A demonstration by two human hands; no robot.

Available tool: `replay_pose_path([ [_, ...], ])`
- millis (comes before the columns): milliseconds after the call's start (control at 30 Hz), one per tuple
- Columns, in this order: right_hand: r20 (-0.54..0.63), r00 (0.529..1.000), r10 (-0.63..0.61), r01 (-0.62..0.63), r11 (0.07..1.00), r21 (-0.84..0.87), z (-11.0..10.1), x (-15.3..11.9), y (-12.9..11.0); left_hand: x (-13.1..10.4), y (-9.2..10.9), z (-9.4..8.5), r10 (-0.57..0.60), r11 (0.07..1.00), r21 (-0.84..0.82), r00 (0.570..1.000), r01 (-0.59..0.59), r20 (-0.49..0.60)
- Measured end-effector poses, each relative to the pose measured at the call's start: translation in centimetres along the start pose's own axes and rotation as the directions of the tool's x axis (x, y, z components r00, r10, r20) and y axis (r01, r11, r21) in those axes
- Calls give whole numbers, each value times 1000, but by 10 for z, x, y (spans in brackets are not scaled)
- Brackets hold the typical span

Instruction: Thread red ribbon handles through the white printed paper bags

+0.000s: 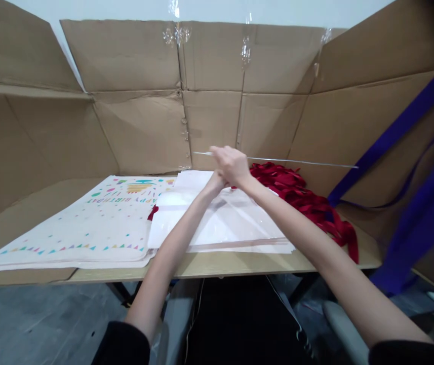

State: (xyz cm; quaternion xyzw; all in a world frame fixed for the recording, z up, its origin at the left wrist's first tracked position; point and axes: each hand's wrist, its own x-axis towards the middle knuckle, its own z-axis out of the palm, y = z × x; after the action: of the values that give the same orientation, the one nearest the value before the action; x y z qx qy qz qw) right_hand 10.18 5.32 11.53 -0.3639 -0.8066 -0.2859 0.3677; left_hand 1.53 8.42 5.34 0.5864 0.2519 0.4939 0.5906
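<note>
My right hand [234, 165] is closed around a thin whitish strip [300, 161], which sticks out a little to the left and runs far to the right. It could be a stick or a stiff wire; I cannot tell. Just below, my left hand [220, 179] meets the right one, its fingers mostly hidden. Both hands are above a stack of white sheets in clear plastic [235, 223]. A bit of red ribbon [153, 212] pokes out at that stack's left edge.
Printed birthday sheets [99, 228] lie stacked on the left of the table [239, 263]. A heap of red ribbon [296, 190] is at the right. Purple ribbons [422, 203] hang along the right side. Tall cardboard walls [136, 121] enclose the back and sides.
</note>
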Motion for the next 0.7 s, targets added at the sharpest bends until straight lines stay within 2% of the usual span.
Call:
replay_pose_path([
  [100,21,984,177,-176,982,-71,-19,-44,49,-3,11,-4,23,999,-39,999,-24,-23],
  [200,75,977,202,-196,977,-80,-30,-73,67,-8,19,-6,32,999,-18,999,-33,-18],
  [300,96,974,203,-200,979,-40,-32,-82,66,-10,20,-6,7,1000,27,1000,-6,-24],
  [533,59,976,210,-211,977,15,-28,-78,60,-9,19,-2,-14,1000,24,1000,13,11],
  [700,67,973,221,-224,974,37,-30,-80,59,-10,20,-1,-9,1000,11,1000,9,-1],
])
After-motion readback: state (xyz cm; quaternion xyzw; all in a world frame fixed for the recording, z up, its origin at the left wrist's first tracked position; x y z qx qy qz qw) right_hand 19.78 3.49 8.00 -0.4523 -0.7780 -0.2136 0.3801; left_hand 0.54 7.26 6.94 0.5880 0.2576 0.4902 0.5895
